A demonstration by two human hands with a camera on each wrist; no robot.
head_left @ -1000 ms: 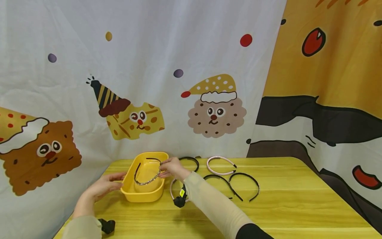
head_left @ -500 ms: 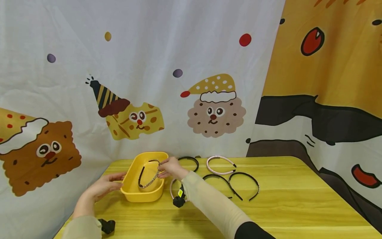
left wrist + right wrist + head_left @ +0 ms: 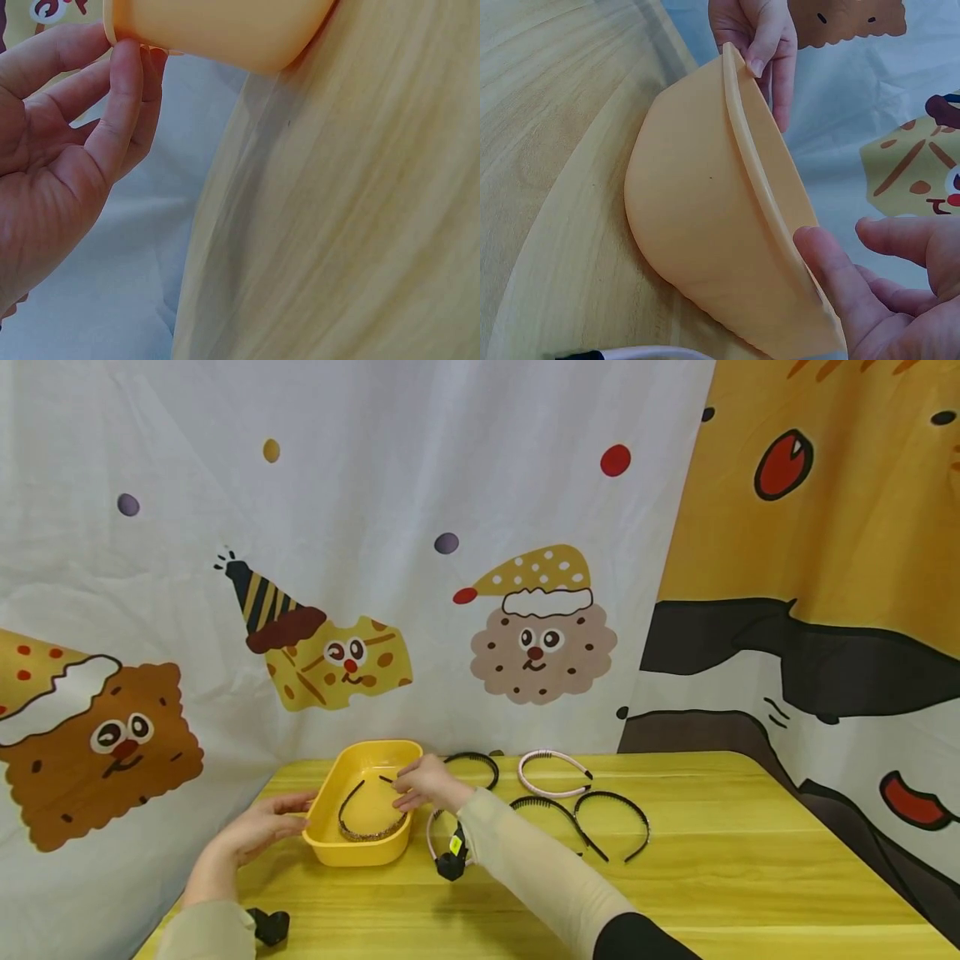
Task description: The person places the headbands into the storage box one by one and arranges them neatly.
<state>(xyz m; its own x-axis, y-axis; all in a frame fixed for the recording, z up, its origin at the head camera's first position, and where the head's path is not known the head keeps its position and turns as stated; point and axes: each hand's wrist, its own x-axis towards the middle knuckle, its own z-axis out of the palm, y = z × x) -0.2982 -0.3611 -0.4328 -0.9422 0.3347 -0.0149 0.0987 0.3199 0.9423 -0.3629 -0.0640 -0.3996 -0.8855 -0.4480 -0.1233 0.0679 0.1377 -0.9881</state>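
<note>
A yellow plastic basin (image 3: pixel 362 853) stands on the table. Inside it lies a dark headband (image 3: pixel 365 837) with a glittery band, its curve toward the near end. My left hand (image 3: pixel 262 827) holds the basin's left rim, thumb and fingers at the edge in the left wrist view (image 3: pixel 82 127). Above the basin's right rim is my right hand (image 3: pixel 429 783). In the right wrist view its thumb and fingers (image 3: pixel 829 262) stand apart with nothing between them. Part of the headband's right arm is hidden behind that hand.
Right of the basin lie a black headband (image 3: pixel 487 764), a pink headband (image 3: pixel 536 756), a toothed black headband (image 3: pixel 551 803) and a thin black one (image 3: pixel 633 806). Another pink headband (image 3: pixel 430 835) is partly covered by the right forearm. A printed curtain (image 3: pixel 450 460) hangs behind the table.
The glittery headband has gone from my right hand's fingers down into the basin, and the hand has let go of it. The left hand stays at the rim.
</note>
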